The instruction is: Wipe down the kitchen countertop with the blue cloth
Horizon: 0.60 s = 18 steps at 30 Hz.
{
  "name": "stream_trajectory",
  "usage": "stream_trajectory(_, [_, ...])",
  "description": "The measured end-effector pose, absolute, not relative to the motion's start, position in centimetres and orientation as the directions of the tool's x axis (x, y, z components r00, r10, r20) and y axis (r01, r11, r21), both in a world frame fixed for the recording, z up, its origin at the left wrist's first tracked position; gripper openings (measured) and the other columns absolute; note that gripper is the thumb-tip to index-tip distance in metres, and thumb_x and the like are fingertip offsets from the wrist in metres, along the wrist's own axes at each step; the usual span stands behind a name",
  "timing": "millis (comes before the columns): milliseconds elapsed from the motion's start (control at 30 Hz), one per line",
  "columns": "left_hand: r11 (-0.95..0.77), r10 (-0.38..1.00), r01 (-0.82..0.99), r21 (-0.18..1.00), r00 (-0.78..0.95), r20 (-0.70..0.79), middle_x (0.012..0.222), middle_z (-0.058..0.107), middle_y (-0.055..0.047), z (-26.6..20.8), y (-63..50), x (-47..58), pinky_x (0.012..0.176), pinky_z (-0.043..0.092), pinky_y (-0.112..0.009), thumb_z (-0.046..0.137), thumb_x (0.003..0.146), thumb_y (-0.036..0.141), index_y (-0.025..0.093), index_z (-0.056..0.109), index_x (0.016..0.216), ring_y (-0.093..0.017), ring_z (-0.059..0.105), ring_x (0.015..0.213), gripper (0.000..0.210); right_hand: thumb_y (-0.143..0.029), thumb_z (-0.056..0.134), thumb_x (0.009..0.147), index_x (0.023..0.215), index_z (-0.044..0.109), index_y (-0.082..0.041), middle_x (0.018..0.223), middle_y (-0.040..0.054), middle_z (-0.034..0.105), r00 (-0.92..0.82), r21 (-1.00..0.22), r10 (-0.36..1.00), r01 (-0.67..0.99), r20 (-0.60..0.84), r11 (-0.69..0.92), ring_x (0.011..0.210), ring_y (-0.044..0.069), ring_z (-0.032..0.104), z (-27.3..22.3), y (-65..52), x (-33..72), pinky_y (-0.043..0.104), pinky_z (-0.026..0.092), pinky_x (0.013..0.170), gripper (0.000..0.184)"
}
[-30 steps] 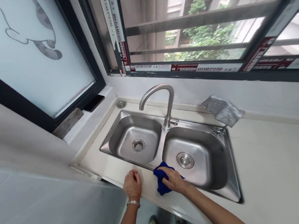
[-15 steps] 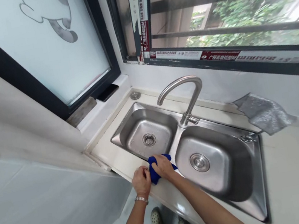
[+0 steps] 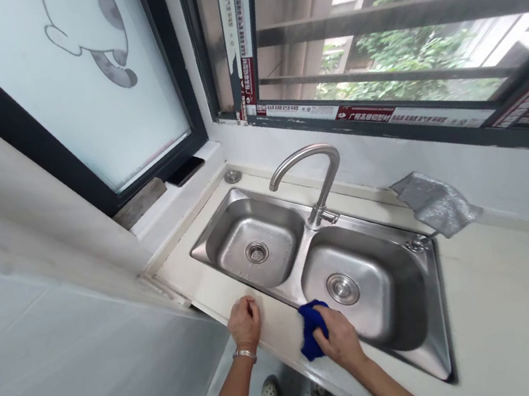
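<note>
A blue cloth is gripped by my right hand on the front strip of the pale countertop, just before the right bowl of the sink. My left hand, with a silver bracelet at the wrist, rests near the counter's front edge before the left bowl. Its fingers are curled closed, and whether anything is inside them is hidden. Behind both hands lies the steel double sink, with a drain in each bowl.
A curved faucet rises behind the sink's divider. A grey cloth lies at the back right against the wall. A round metal drain piece sits in the back left corner, and a dark phone-like slab is on the sill.
My right hand has moved right along the counter's front strip with the blue cloth, away from my left hand. The left hand stays near its place, and the view has shifted slightly.
</note>
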<state>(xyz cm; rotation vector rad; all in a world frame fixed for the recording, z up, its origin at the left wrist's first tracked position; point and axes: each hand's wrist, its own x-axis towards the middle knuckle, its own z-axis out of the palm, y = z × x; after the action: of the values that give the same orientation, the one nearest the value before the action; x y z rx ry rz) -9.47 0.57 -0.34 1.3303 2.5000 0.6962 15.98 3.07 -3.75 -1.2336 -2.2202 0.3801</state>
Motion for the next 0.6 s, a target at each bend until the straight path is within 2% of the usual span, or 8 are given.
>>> stream_trajectory(133, [0.487, 0.825, 0.721, 0.493, -0.565, 0.01, 0.08, 0.064, -0.002, -0.1, 0.6, -9.6, 0.068, 0.035, -0.025, 0.049, 0.094, 0.024, 0.023, 0.07, 0.099, -0.016, 0.059, 0.08, 0.021, -0.024, 0.048, 0.083, 0.125, 0.051, -0.017, 0.112, 0.0111, 0.067, -0.382, -0.431, 0.857, 0.747, 0.345, 0.506, 0.099, 0.028, 0.062, -4.3, 1.2, 19.9, 0.047, 0.05, 0.09, 0.043])
stream_trajectory(300, [0.495, 0.828, 0.72, 0.487, -0.56, -0.013, 0.084, 0.065, -0.004, 0.3, 1.0, -9.7, 0.066, 0.033, -0.026, 0.047, 0.095, 0.026, 0.022, 0.068, 0.103, -0.018, 0.058, 0.082, 0.023, -0.019, 0.047, 0.08, 0.13, 0.048, -0.015, 0.123, 0.0133, 0.063, -0.369, -0.359, 0.862, 0.796, 0.349, 0.486, 0.116, 0.029, 0.057, -3.0, -0.6, 21.4, 0.056, 0.039, 0.106, 0.05])
stream_trajectory(400, [0.492, 0.836, 0.726, 0.481, -0.547, -0.03, 0.083, 0.064, -0.005, 0.6, 1.5, -9.8, 0.063, 0.03, -0.027, 0.046, 0.095, 0.028, 0.021, 0.068, 0.105, -0.019, 0.057, 0.079, 0.025, -0.018, 0.047, 0.078, 0.133, 0.046, -0.015, 0.127, 0.0137, 0.06, -0.391, -0.333, 0.852, 0.798, 0.348, 0.502, 0.122, 0.029, 0.053, -2.4, -1.3, 23.2, 0.057, 0.034, 0.112, 0.055])
stream_trajectory(600, [0.504, 0.839, 0.741, 0.443, -0.543, -0.047, 0.079, 0.062, -0.005, 1.3, 2.0, -9.7, 0.059, 0.026, -0.027, 0.043, 0.096, 0.033, 0.022, 0.068, 0.108, -0.02, 0.056, 0.076, 0.029, -0.016, 0.048, 0.075, 0.131, 0.047, -0.015, 0.128, 0.0146, 0.059, -0.325, -0.289, 0.868, 0.849, 0.376, 0.443, 0.125, 0.028, 0.051, -1.9, -4.2, 30.7, 0.058, 0.033, 0.114, 0.056])
